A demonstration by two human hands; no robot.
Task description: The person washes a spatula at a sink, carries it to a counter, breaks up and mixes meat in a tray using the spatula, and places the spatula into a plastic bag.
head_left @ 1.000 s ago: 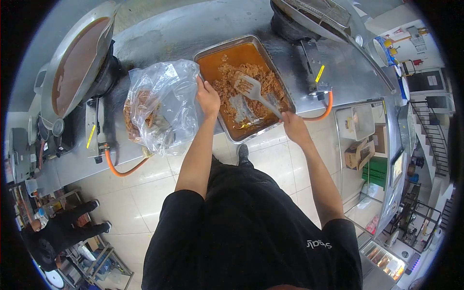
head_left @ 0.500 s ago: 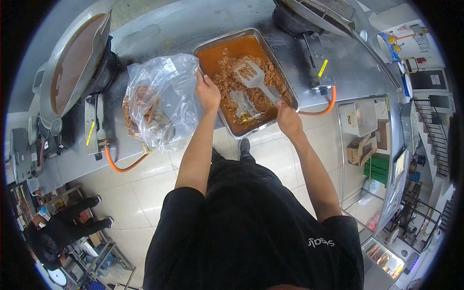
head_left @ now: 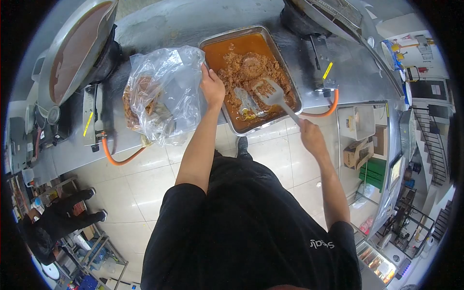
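Observation:
A steel tray [head_left: 293, 88] on the counter holds a brown, crumbly minced mass [head_left: 256, 70] in orange-brown liquid. My right hand [head_left: 312, 137] is closed around the handle of a slotted turner [head_left: 275, 98], whose head rests on the mince toward the tray's near right side. At the tray's left rim, my left hand [head_left: 212, 88] has its fingers closed on the edge, right beside a clear plastic bag [head_left: 181, 72]. The bag lies on the counter with brown food inside. Whether the left fingers also pinch the bag is hidden.
A large pan of brown liquid [head_left: 77, 53] sits at the left, another pan [head_left: 333, 19] at the far right. Orange hoses [head_left: 333, 104] hang by the counter's front edge. A person [head_left: 58, 222] in dark clothes stands behind at lower left, near a shelf rack [head_left: 104, 251].
The turner has been drawn nearer and to the right across the mince, my right hand moving back with it. My left hand stays at the tray's left rim; the view has shifted slightly.

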